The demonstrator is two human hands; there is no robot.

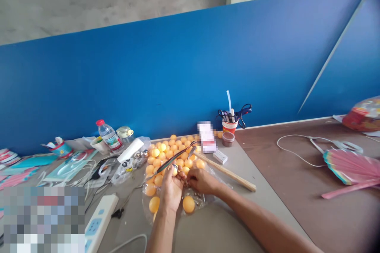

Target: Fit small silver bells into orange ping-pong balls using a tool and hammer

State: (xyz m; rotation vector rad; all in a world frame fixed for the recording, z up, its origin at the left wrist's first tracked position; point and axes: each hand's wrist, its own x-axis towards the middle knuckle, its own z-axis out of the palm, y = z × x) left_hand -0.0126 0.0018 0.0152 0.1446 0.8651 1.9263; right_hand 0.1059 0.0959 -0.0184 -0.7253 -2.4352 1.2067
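Gripping round piece [175, 170] in left hand [172, 185], lower centre; right hand [202, 181] curled just beside, can't tell on what. Looks like fine two-handed work; calls for steady left grip.

The hands [174, 188] are bare; the forearms [166, 221], too, as far as visible.

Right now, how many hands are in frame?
2: left hand among the orange balls; right hand beside it, on the wooden handle's side. The pixelated patch at lower left could hide more.
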